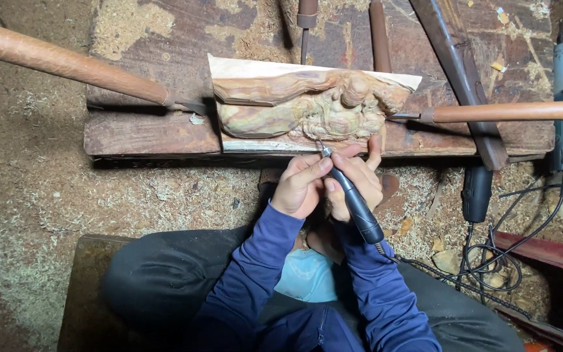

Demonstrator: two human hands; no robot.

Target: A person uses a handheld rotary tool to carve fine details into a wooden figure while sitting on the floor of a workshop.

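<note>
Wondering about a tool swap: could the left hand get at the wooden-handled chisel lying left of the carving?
Probably yes. The left hand only steadies the rotary tool, and nothing lies between it and the chisel on the workbench, though it is a long stretch.

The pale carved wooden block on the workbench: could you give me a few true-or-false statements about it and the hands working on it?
1. The right hand grips a black pen-shaped rotary tool. True.
2. The tool's tip touches the pale carved wooden block at its lower edge. True.
3. The left hand rests on a long wooden handle. False: it steadies the tool near its tip.
4. The block lies on bare ground. False: it lies on a dark wooden slab strewn with sawdust.
</note>
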